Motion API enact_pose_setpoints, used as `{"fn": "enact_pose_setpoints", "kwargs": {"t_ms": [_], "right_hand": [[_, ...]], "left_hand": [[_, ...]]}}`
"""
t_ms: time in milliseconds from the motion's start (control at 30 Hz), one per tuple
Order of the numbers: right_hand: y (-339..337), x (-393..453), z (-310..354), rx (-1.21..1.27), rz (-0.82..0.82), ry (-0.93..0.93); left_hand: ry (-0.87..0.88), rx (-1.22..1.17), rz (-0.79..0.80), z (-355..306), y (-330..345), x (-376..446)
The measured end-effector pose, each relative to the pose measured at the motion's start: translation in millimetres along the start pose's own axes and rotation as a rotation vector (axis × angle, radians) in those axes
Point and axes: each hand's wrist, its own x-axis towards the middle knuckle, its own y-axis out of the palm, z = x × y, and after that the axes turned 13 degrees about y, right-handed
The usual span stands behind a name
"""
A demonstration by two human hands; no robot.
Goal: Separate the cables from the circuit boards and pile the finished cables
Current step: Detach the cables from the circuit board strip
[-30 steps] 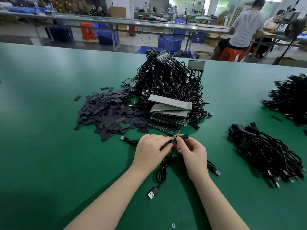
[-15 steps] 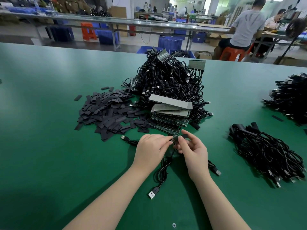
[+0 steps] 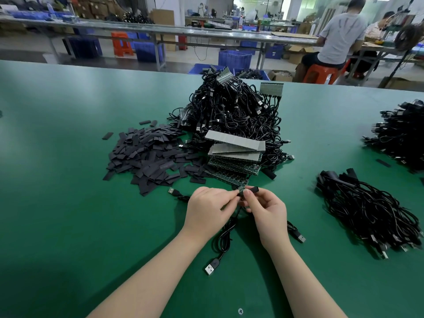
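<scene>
My left hand pinches a small green circuit board piece at the near end of a board strip. My right hand pinches the black sleeved end of a cable right next to it. That black cable loops down between my wrists and ends in a USB plug on the green table. Stacked circuit board strips lie just beyond my hands, in front of a tall heap of black cables on boards. A pile of loose black cables lies to the right.
A spread of flat black sleeve pieces covers the table to the left of the boards. Another cable heap sits at the far right edge. Two more USB plugs lie near my hands. People sit at benches beyond the table.
My right hand's fingers have curled back onto the black sleeved end, which again shows above my thumb. Both hands stay at the same spot.
</scene>
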Motion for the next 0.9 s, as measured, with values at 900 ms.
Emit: {"fn": "enact_pose_setpoints", "kwargs": {"t_ms": [900], "right_hand": [[2.3, -2.3, 1.5, -0.172, -0.014, -0.016]], "left_hand": [[0.044, -0.061, 0.019, 0.3, -2.4, 2.1]]}}
